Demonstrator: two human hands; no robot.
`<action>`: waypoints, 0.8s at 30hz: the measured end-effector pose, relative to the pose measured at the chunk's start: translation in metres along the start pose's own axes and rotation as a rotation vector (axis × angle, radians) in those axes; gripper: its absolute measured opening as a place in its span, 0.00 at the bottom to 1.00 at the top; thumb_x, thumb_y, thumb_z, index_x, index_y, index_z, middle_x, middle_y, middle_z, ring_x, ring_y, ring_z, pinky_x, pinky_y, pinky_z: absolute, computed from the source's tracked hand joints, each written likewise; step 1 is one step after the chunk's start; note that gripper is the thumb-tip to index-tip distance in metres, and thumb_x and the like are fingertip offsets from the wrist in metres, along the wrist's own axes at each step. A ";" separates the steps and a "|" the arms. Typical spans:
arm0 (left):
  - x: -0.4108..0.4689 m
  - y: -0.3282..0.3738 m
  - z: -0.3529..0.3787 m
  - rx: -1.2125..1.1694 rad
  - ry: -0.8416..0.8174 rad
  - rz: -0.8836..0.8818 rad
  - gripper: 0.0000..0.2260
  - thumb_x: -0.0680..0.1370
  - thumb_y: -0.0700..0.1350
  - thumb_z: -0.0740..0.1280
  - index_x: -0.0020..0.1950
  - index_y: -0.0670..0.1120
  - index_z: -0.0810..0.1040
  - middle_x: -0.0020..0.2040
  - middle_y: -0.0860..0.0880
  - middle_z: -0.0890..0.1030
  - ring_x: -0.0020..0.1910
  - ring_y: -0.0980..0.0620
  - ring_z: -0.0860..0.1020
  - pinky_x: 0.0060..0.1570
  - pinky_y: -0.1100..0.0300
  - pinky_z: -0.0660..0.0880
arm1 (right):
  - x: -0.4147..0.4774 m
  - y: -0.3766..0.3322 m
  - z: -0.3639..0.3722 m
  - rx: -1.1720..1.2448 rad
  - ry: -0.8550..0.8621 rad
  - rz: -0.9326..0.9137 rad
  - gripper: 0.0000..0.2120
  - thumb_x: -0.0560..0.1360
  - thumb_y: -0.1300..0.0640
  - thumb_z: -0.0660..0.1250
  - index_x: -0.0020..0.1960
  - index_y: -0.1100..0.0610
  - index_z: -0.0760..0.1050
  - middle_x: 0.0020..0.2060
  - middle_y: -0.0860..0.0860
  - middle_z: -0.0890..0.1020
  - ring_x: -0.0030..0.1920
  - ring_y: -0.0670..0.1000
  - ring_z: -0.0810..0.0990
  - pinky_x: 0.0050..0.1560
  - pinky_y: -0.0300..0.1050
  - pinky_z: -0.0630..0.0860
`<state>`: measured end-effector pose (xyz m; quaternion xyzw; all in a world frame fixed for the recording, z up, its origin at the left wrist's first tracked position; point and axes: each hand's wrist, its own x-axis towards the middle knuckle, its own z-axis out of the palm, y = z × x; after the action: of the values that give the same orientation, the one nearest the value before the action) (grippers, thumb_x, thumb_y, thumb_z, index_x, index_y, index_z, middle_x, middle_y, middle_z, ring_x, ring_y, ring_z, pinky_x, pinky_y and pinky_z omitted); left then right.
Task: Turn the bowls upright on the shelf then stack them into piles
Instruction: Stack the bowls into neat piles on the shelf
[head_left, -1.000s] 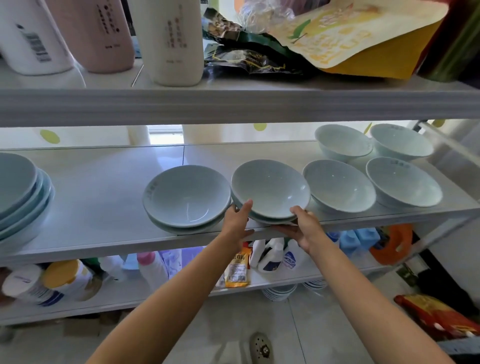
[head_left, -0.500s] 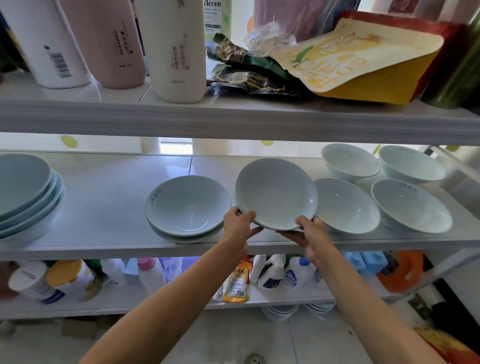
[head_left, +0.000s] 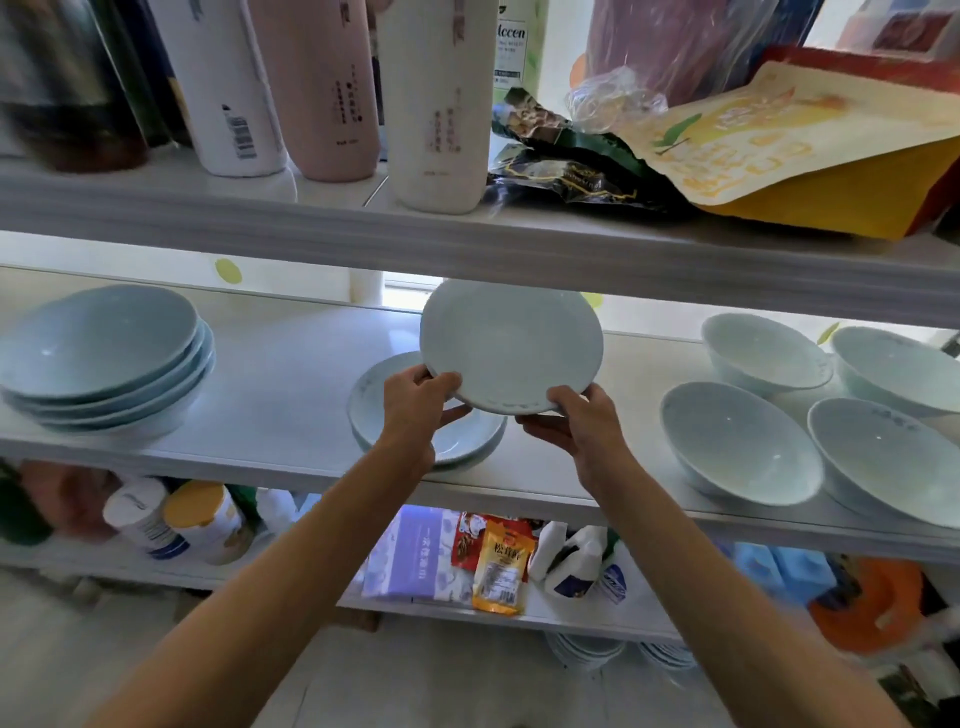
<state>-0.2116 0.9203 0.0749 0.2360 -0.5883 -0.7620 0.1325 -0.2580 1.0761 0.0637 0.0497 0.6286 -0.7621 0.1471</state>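
The shelf (head_left: 291, 374) holds a tall pile (head_left: 104, 353) at its left end; four upright loose bowls (head_left: 737, 447) at its right end await stacking. Over a low pile (head_left: 478, 441) at the front edge, the left hand (head_left: 415, 410) and right hand (head_left: 587, 431) pinch a tilted bowl (head_left: 511, 343) by its rim.

Bright backlight — blurred, warped edges

The left forearm (head_left: 291, 561) and right forearm (head_left: 691, 566) rise bare from the lower corners and angle inward. The left hand (head_left: 415, 410) grips the near-left rim of a tilted bowl (head_left: 511, 340), fingers curled over the edge and thumb beneath. The right hand (head_left: 584, 431) grips the near-right rim (thumb underneath, pointing left). The hands are near each other but apart.
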 end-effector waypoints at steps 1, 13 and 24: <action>0.001 0.001 -0.011 -0.005 0.024 -0.004 0.10 0.76 0.33 0.63 0.57 0.38 0.76 0.56 0.40 0.79 0.56 0.41 0.78 0.46 0.55 0.81 | 0.001 0.003 0.010 0.001 -0.010 0.017 0.18 0.76 0.64 0.60 0.65 0.63 0.66 0.57 0.63 0.77 0.36 0.56 0.84 0.40 0.44 0.83; 0.009 -0.012 -0.077 0.130 0.167 -0.081 0.12 0.75 0.34 0.66 0.57 0.32 0.76 0.50 0.39 0.79 0.50 0.41 0.79 0.47 0.55 0.80 | 0.010 0.053 0.063 -0.136 0.024 0.125 0.17 0.76 0.62 0.64 0.62 0.66 0.71 0.54 0.63 0.79 0.53 0.61 0.81 0.52 0.54 0.81; 0.035 0.005 -0.098 1.332 0.448 0.441 0.21 0.81 0.56 0.56 0.54 0.40 0.79 0.50 0.41 0.82 0.50 0.41 0.80 0.49 0.52 0.77 | 0.018 0.025 0.011 -0.689 0.166 -0.266 0.20 0.80 0.50 0.59 0.44 0.65 0.79 0.35 0.58 0.83 0.32 0.53 0.82 0.45 0.49 0.81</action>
<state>-0.1908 0.8201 0.0533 0.2928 -0.9190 -0.1325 0.2283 -0.2665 1.0580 0.0379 -0.0234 0.8588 -0.5118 0.0035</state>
